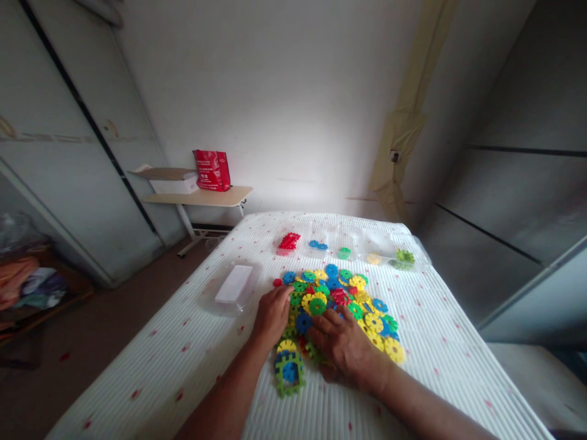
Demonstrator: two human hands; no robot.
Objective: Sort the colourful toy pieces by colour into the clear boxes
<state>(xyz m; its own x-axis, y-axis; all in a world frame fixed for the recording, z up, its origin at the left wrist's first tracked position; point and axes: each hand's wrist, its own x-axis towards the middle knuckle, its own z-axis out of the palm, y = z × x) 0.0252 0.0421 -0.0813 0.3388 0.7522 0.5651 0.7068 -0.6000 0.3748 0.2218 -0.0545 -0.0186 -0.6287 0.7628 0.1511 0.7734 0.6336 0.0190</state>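
Observation:
A heap of flat plastic gear-shaped pieces [342, 299] in red, blue, green and yellow lies on a white ribbed tablecloth [192, 354]. My left hand [271, 315] rests at the heap's left edge, fingers curled onto a piece I cannot make out. My right hand [343, 348] lies palm down on the heap's near side, fingers bent over pieces. A small built stack of green, blue and yellow pieces [288, 366] sits just below my hands. Farther back stands a row of clear cups holding red pieces [288, 241], blue pieces [317, 245], a green piece [343, 252], a yellow piece [373, 258] and light green pieces [404, 257].
A clear plastic lidded box [232, 287] lies left of the heap. A side table [202, 197] with a red bag [211, 170] and a white box stands by the far wall. Clothes lie on a low shelf [32, 287] at the left.

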